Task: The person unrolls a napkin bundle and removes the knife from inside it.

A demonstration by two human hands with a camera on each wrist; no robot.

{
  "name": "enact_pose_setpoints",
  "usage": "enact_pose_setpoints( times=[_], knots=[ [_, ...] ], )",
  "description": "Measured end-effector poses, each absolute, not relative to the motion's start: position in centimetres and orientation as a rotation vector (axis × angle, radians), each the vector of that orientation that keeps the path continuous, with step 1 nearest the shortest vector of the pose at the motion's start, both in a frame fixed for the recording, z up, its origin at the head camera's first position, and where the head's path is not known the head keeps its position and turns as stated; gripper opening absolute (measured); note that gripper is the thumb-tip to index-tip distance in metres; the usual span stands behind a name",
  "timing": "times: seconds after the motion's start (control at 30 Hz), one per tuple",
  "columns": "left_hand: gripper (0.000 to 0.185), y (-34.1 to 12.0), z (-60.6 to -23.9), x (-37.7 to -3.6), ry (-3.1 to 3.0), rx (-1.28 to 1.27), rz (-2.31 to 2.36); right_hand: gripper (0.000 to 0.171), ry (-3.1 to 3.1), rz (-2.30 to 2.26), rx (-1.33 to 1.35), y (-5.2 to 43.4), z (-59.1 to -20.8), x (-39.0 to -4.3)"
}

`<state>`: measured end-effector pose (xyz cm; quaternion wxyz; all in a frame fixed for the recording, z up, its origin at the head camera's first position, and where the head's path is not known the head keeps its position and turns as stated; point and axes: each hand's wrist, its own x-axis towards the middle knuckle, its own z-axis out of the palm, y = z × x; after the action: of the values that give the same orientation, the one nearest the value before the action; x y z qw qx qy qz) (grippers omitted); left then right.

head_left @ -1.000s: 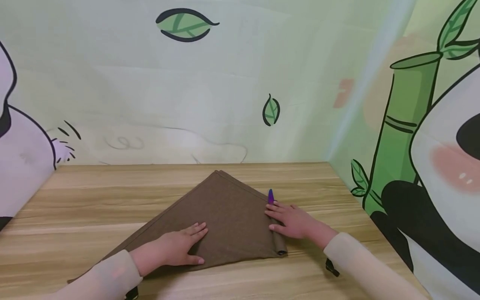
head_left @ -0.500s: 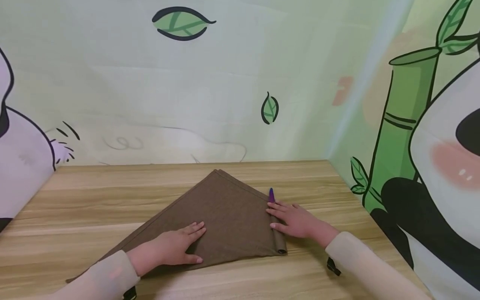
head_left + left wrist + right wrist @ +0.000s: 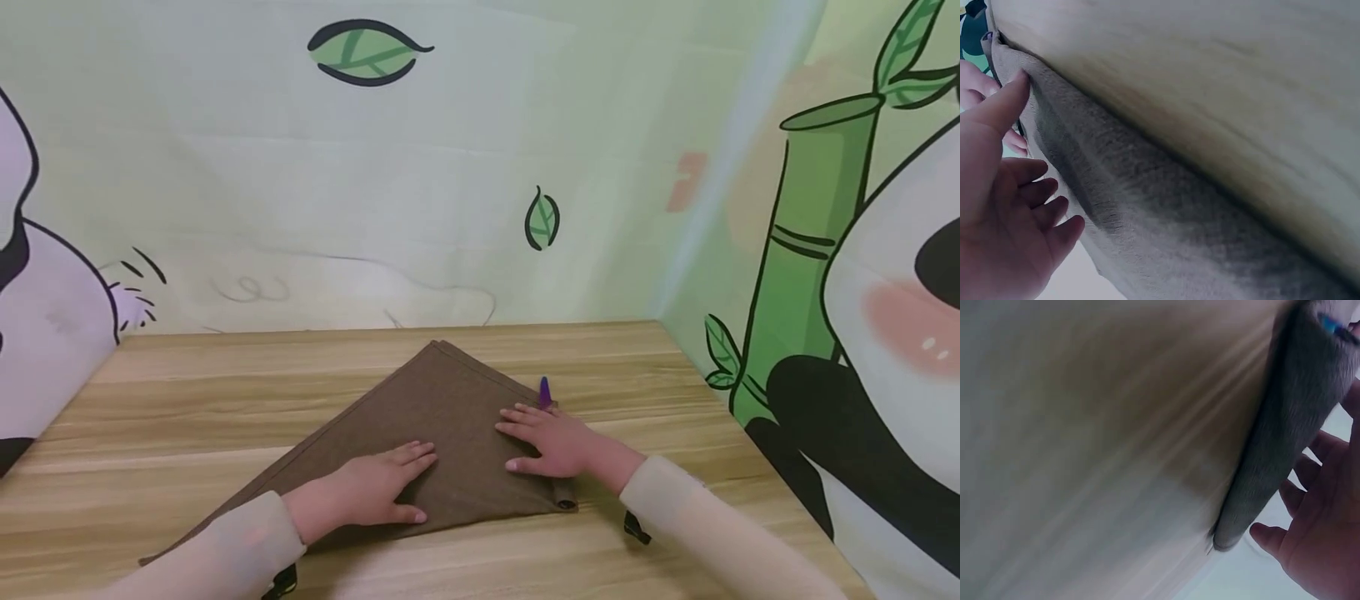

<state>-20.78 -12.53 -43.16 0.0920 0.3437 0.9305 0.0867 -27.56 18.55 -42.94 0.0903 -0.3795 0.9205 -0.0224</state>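
A brown cloth (image 3: pixel 442 433), folded into a triangle with its apex pointing to 12 o'clock, lies flat near the middle of the wooden worktop (image 3: pixel 180 417). Its edge at 3 o'clock is rolled into a narrow tube, whose open end shows at the cloth's 4 o'clock corner. A purple pen (image 3: pixel 544 390) pokes out of the roll's far end, at about 1 o'clock from the cloth's centre.

The left hand (image 3: pixel 371 492) lies palm down on the cloth toward 7 o'clock, its fingers (image 3: pixel 414 457) straight, spread a little and pointing to 1 o'clock; it grips nothing. In the left wrist view the same hand (image 3: pixel 1004 206) is held flat against the grey-brown weave (image 3: pixel 1166 212), thumb stretched along a fold.

The right hand (image 3: pixel 551 442) rests on top of the rolled edge, palm down, fingers (image 3: pixel 517 417) extended toward 10 o'clock onto the flat part of the cloth; they press on the roll and do not curl round it. The right wrist view shows the rolled cloth (image 3: pixel 1285 431) along the worktop (image 3: pixel 1097 450), with the right hand (image 3: pixel 1322 531) and its relaxed fingers just beside it.

Both forearms wear cream sleeves (image 3: pixel 705 525). A backdrop printed with pandas, bamboo and leaves (image 3: pixel 480 158) stands behind the worktop and along its 3 o'clock side.
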Motion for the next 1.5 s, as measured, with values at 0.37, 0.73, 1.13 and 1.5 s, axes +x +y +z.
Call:
enact_pose_setpoints(
  times=[0.37,0.73,1.13,1.5],
  knots=[
    [0.08,-13.4,-43.5,-20.5,2.71,0.899,0.344,0.062,2.735,-0.055,-1.084,20.7,-43.6,-26.1],
    [0.08,-13.8,-43.9,-20.4,2.714,0.884,0.354,0.06,2.794,-0.01,-1.022,23.6,-42.9,-25.0],
    [0.08,-13.5,-44.0,-20.5,2.714,0.891,0.345,0.059,2.804,-0.073,-0.932,26.2,-42.6,-24.4],
    [0.08,-13.4,-43.9,-20.7,2.72,0.874,0.343,0.056,2.862,-0.066,-0.961,28.0,-42.1,-24.0]
  ],
)
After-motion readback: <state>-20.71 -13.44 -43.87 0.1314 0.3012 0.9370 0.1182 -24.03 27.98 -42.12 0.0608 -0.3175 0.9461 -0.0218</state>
